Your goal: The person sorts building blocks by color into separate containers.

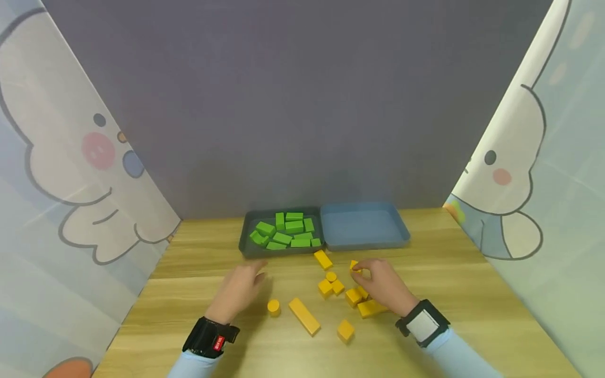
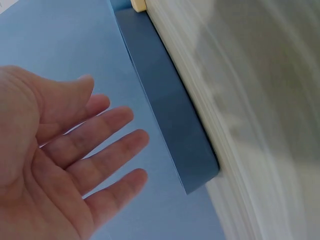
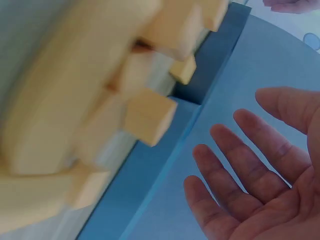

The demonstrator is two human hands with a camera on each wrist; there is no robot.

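In the head view my left hand [image 1: 238, 291] hovers in front of the dark tray, its fingers spread and slightly bent. The left wrist view shows that hand [image 2: 75, 155] with nothing in its palm. Over the right-hand group of yellow blocks is my right hand [image 1: 385, 286], its fingertips beside a small yellow block [image 1: 354, 265]. In the right wrist view the fingers [image 3: 250, 160] are extended and apart from the thumb, holding nothing. Nearest to the left hand stand a yellow cylinder [image 1: 273, 307] and a long yellow block [image 1: 304, 316].
A dark tray [image 1: 242, 247] holds several green blocks [image 1: 294, 227]. Against its right side stands a blue tray [image 1: 364, 226] with nothing in it. More yellow blocks [image 1: 325, 288] lie on the wooden table [image 1: 189, 283]. A grey panel [image 1: 302, 105] rises behind.
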